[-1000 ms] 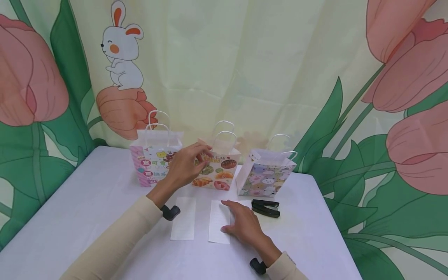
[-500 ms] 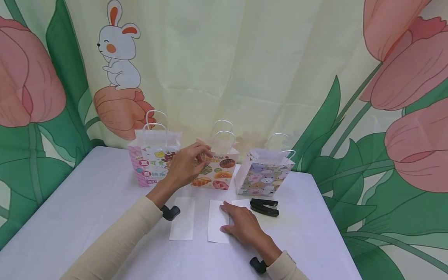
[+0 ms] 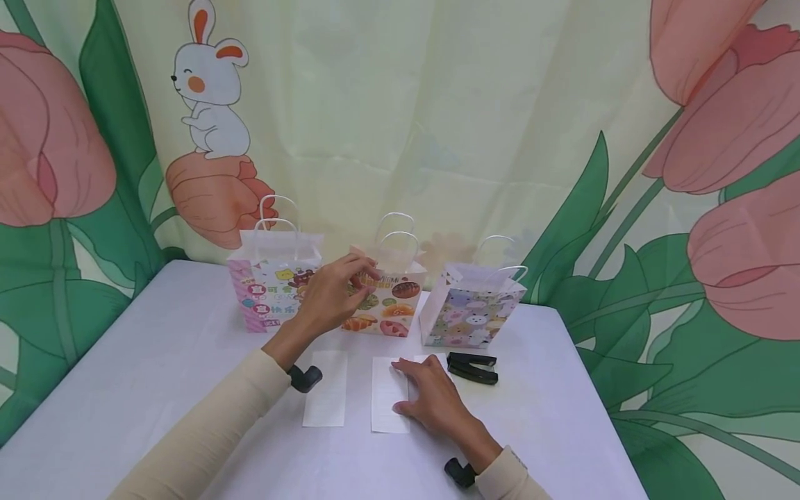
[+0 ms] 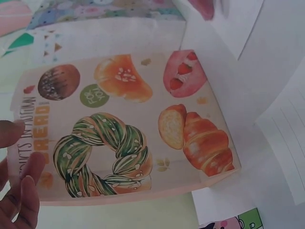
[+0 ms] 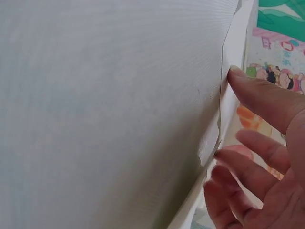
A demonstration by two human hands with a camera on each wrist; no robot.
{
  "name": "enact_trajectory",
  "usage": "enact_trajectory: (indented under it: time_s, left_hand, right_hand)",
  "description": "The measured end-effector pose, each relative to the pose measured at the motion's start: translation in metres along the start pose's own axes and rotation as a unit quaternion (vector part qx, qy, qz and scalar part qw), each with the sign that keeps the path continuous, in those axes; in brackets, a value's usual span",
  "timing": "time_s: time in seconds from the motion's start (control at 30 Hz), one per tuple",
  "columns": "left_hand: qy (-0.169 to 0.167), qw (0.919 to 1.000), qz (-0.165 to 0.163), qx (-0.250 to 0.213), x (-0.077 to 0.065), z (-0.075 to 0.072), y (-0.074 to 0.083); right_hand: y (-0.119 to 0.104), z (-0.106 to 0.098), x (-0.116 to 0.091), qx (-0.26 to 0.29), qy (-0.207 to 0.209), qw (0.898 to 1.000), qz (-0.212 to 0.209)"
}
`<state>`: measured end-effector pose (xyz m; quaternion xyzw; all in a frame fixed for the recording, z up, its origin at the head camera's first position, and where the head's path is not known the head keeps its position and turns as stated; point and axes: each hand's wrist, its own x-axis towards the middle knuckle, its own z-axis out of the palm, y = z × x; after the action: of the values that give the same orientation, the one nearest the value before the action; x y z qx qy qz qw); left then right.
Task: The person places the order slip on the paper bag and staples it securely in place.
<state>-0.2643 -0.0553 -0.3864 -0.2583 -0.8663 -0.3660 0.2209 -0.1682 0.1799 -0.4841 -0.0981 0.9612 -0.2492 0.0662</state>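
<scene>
My left hand (image 3: pixel 337 295) is raised in front of the bread-print paper bag (image 3: pixel 394 305), its fingers loosely bent near the bag's upper left corner. In the left wrist view, those fingers (image 4: pixel 26 202) overlap the bag's top edge, with no grip on it to be seen. My right hand (image 3: pixel 434 396) lies over a white paper slip (image 3: pixel 386 396), thumb and fingertips spread apart along its right side. The right wrist view has the thumb (image 5: pixel 257 90) at the paper's edge. A second slip (image 3: pixel 325 396) lies to the left; part of another slip (image 3: pixel 437 359) shows behind my right hand.
A black stapler (image 3: pixel 471 368) lies right of my right hand. A pink-edged paper bag (image 3: pixel 262 292) stands at the left, an animal-print paper bag (image 3: pixel 475 312) at the right. Behind the white table (image 3: pixel 537 430) hangs a tulip-and-rabbit curtain (image 3: pixel 469 125).
The head view has shifted slightly. Both hands keep nearly the same place, and the right fingers move a little over the slip. The bags, slips and stapler stay put.
</scene>
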Motion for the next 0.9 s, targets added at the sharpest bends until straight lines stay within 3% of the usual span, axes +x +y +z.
enact_trajectory:
  time_s: [0.2,0.4,0.63,0.9]
  left_hand:
    - [-0.006,1.0,-0.003,0.003,0.0024,-0.0005,0.0002]
    - [-0.008,1.0,-0.003,-0.004,0.0023,-0.0001,0.0001]
    - [-0.011,0.9998,-0.009,-0.015,0.0039,-0.0004,0.0002]
    - [-0.007,0.9996,-0.016,-0.022,0.0076,-0.0001,-0.003]
  right_hand:
    - [0.0017,-0.0004,0.0005,0.017,-0.003,1.0,-0.021]
    - [0.0038,0.0014,0.0016,0.071,0.007,0.996,-0.045]
    - [-0.0021,0.0003,0.0004,0.124,0.057,0.991,-0.011]
    - [-0.004,-0.0054,0.0006,0.176,0.077,0.981,-0.02]
